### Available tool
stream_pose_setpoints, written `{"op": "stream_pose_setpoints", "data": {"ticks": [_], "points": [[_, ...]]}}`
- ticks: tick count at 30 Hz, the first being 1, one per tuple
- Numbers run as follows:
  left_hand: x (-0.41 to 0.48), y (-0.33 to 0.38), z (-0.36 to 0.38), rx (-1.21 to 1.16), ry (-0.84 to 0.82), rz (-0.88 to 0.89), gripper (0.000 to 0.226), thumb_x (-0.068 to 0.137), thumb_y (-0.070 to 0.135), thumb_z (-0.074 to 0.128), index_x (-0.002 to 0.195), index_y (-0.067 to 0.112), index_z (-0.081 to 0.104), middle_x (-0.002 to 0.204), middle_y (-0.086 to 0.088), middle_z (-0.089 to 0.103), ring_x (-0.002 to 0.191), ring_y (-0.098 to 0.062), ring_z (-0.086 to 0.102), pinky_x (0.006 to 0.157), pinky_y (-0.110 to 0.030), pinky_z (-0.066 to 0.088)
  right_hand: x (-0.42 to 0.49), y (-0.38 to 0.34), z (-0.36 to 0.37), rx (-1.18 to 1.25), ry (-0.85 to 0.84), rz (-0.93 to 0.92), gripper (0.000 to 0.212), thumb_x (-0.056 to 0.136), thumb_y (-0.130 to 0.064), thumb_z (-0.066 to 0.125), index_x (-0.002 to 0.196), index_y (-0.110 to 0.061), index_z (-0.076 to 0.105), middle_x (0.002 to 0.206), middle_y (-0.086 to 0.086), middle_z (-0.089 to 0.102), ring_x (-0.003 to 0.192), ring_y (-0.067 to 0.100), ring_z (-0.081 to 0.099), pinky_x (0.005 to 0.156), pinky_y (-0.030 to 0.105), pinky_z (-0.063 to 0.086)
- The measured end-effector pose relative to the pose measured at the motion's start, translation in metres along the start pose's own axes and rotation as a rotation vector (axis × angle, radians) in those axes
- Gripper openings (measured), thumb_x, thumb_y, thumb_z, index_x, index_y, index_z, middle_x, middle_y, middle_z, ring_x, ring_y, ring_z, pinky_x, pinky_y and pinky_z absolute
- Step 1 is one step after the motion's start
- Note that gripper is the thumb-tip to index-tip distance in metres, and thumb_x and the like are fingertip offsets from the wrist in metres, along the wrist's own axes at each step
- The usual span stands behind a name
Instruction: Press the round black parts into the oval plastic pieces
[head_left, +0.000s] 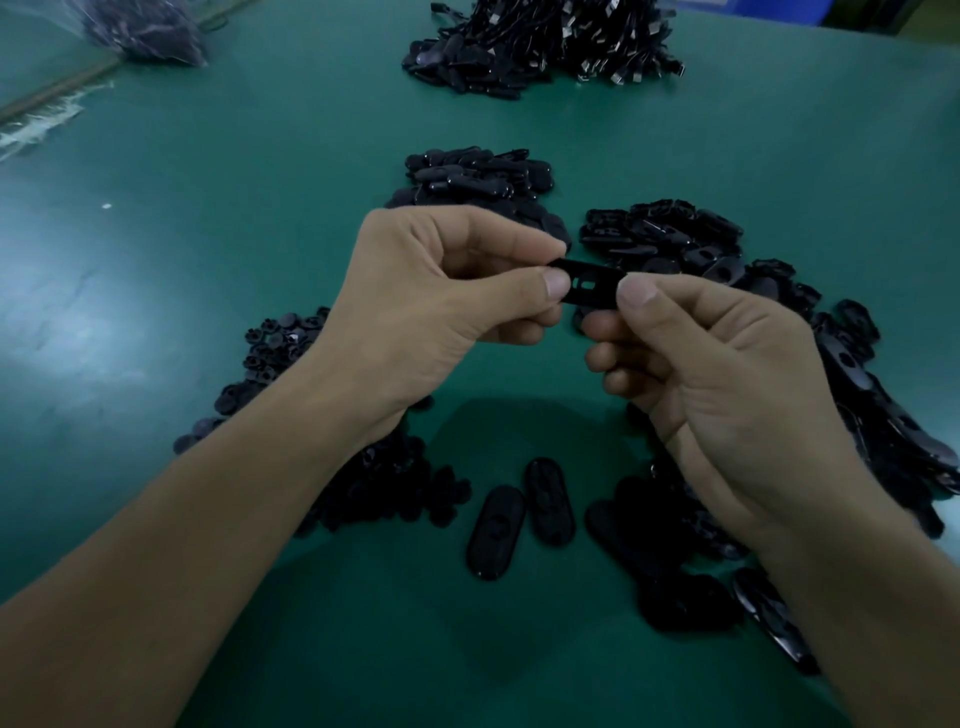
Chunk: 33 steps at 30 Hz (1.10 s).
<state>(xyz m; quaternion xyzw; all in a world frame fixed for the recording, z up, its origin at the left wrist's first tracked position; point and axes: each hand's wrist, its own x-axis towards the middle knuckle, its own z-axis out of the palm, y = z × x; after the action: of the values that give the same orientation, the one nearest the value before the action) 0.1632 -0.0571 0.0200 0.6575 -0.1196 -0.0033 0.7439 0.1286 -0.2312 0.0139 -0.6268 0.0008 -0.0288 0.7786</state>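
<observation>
Your flat green counter (208, 270) carries a heap of black cords with silvery metal tips (571, 41). Left of that heap lies a crumpled clear plastic bag (140, 28); right of it you see a blue box corner (779, 10).

Your left hand (431, 301) and right hand (727, 374) were bare, and your forearms (208, 519) were bare right down to the lower edge of the view. Your thumbnails (558, 286) were cut short, with blunt, squarish tips. Fine creases lined your knuckles and the fleshy bases of your thumbs.
</observation>
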Motion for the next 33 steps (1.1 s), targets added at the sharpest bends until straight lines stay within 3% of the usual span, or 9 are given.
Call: {"op": "stream_pose_setpoints", "data": {"ticks": [5, 9, 12, 16, 24, 26, 29, 31, 33], "points": [[-0.001, 0.001, 0.0, -0.043, -0.05, -0.176, 0.018, 0.072, 0.03, 0.077, 0.08, 0.013, 0.075, 0.071, -0.007, 0.072, 0.061, -0.015, 0.069, 0.056, -0.022, 0.055, 0.0, 0.004, 0.0, -0.117, 0.025, -0.09, 0.006, 0.089, -0.013, 0.066, 0.09, -0.016, 0.071, 0.075, 0.009, 0.075, 0.064, 0.016, 0.07, 0.057, 0.02, 0.053], [0.0, 0.002, -0.001, -0.109, -0.062, -0.25, 0.011, 0.078, 0.016, 0.075, 0.085, 0.008, 0.074, 0.07, -0.009, 0.071, 0.059, -0.015, 0.069, 0.054, -0.021, 0.054, 0.0, 0.002, 0.0, -0.091, 0.033, -0.107, 0.013, 0.092, -0.005, 0.066, 0.093, -0.016, 0.073, 0.079, 0.009, 0.076, 0.07, 0.018, 0.072, 0.063, 0.021, 0.055], [0.001, 0.002, -0.002, -0.132, -0.064, -0.245, 0.007, 0.084, 0.0, 0.071, 0.086, 0.007, 0.074, 0.07, -0.008, 0.071, 0.063, -0.016, 0.07, 0.057, -0.021, 0.055, -0.001, -0.001, 0.001, -0.051, 0.017, -0.098, 0.008, 0.088, -0.015, 0.07, 0.088, -0.018, 0.077, 0.081, 0.009, 0.076, 0.073, 0.019, 0.072, 0.064, 0.022, 0.055], [0.001, 0.003, -0.002, -0.125, -0.074, -0.219, 0.017, 0.083, -0.008, 0.068, 0.089, 0.007, 0.072, 0.068, -0.006, 0.07, 0.065, -0.017, 0.07, 0.059, -0.022, 0.056, -0.001, 0.001, 0.001, -0.097, 0.032, -0.104, 0.013, 0.087, -0.002, 0.071, 0.092, -0.014, 0.073, 0.076, 0.006, 0.074, 0.072, 0.018, 0.072, 0.065, 0.022, 0.054], [0.002, 0.003, 0.0, -0.093, -0.097, -0.221, 0.009, 0.089, 0.003, 0.067, 0.094, 0.008, 0.073, 0.077, -0.008, 0.071, 0.066, -0.014, 0.069, 0.06, -0.023, 0.056, 0.001, 0.001, 0.001, -0.119, 0.036, -0.139, 0.018, 0.087, -0.002, 0.072, 0.1, -0.014, 0.067, 0.076, 0.006, 0.074, 0.068, 0.015, 0.072, 0.063, 0.02, 0.054], [0.003, 0.003, -0.001, -0.065, -0.084, -0.211, 0.008, 0.089, 0.004, 0.068, 0.093, 0.008, 0.074, 0.078, -0.008, 0.073, 0.067, -0.013, 0.069, 0.062, -0.022, 0.056, -0.001, 0.003, 0.001, -0.233, 0.048, -0.191, 0.021, 0.089, -0.007, 0.072, 0.106, -0.019, 0.066, 0.081, 0.001, 0.076, 0.072, 0.012, 0.073, 0.065, 0.02, 0.056], [0.008, 0.002, -0.006, -0.072, 0.073, -0.151, 0.009, 0.088, 0.003, 0.069, 0.088, 0.01, 0.074, 0.076, -0.007, 0.074, 0.067, -0.013, 0.07, 0.063, -0.021, 0.056, -0.003, 0.01, 0.002, -0.592, 0.067, -0.34, 0.022, 0.092, -0.022, 0.071, 0.113, -0.028, 0.066, 0.084, -0.011, 0.073, 0.083, 0.004, 0.07, 0.073, 0.02, 0.056], [0.012, 0.003, -0.01, -0.099, 0.213, -0.111, 0.009, 0.088, 0.003, 0.07, 0.087, 0.011, 0.074, 0.073, -0.005, 0.073, 0.068, -0.014, 0.071, 0.065, -0.022, 0.056, -0.005, 0.013, 0.005, -0.836, -0.012, -0.42, 0.023, 0.093, -0.027, 0.067, 0.116, -0.026, 0.068, 0.088, -0.016, 0.068, 0.085, -0.001, 0.064, 0.076, 0.013, 0.05], [0.015, 0.003, -0.014, -0.143, 0.313, -0.088, 0.009, 0.088, 0.002, 0.071, 0.085, 0.01, 0.073, 0.071, -0.004, 0.072, 0.069, -0.016, 0.071, 0.066, -0.023, 0.057, -0.006, 0.013, 0.009, -1.057, -0.173, -0.418, 0.027, 0.095, -0.033, 0.063, 0.122, -0.027, 0.067, 0.097, -0.016, 0.061, 0.091, 0.001, 0.056, 0.084, 0.023, 0.049]]}}
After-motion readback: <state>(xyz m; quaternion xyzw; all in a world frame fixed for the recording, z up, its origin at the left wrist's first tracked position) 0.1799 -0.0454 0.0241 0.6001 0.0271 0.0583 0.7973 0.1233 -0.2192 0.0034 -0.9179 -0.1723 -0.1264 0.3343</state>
